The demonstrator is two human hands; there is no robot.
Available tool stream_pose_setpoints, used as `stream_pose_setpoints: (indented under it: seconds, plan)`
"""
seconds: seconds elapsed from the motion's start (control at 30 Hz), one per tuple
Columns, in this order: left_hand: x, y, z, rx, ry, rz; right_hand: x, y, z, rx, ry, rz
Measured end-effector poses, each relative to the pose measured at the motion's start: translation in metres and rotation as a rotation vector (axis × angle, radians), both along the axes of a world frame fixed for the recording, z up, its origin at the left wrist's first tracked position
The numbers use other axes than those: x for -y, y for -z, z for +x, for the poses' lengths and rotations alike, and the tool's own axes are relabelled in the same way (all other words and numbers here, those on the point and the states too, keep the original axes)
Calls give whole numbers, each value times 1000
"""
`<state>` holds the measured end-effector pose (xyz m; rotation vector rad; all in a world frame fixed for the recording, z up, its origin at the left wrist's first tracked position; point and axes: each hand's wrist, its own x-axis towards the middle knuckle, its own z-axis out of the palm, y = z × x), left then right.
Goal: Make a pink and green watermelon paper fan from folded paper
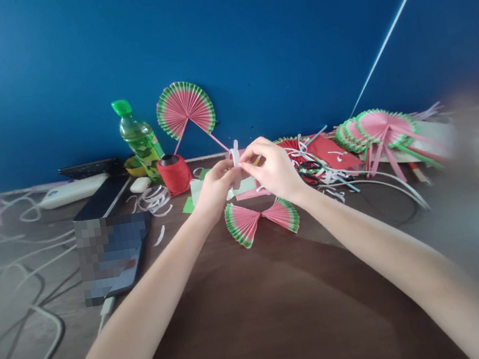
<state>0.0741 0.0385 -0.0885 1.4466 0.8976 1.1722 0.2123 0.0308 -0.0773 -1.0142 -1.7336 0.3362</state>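
Both my hands meet over the middle of the brown table [263, 308]. My left hand [212, 188] and my right hand [273, 168] are closed in a pinch on a thin white paper strip [235, 154] that sticks up between the fingertips. Just in front of them on the table lies a pleated pink-and-green paper fan [262, 218] folded like a bow tie. Under my hands lie a pale green sheet [247, 185] and pink paper.
A red thread spool [174, 173], a green bottle [139, 137] and an open watermelon fan [185, 111] stand by the blue wall. A phone [113, 255] and white cables [28, 331] lie at left. Finished fans [376, 129], scissors [310, 170] and paper scraps crowd the right.
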Motion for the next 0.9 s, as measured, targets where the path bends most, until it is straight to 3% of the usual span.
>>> stream_pose_setpoints:
  seconds: [0.13, 0.3, 0.43, 0.63, 0.9]
  plan:
    - [2, -2, -1, -170, -151, 139, 1, 2, -2, 2, -12, 14]
    - [8, -8, -2, -304, -207, 271, 4, 3, -5, 1, 10, 16]
    - [10, -9, -1, -355, -266, 321, 5, 8, -10, 4, 18, 111]
    - [11, -9, 0, -334, -272, 300, 6, 15, -12, 58, 28, 253]
    - [10, -12, 0, -151, -166, 181, 6, 15, -10, 82, 2, 318]
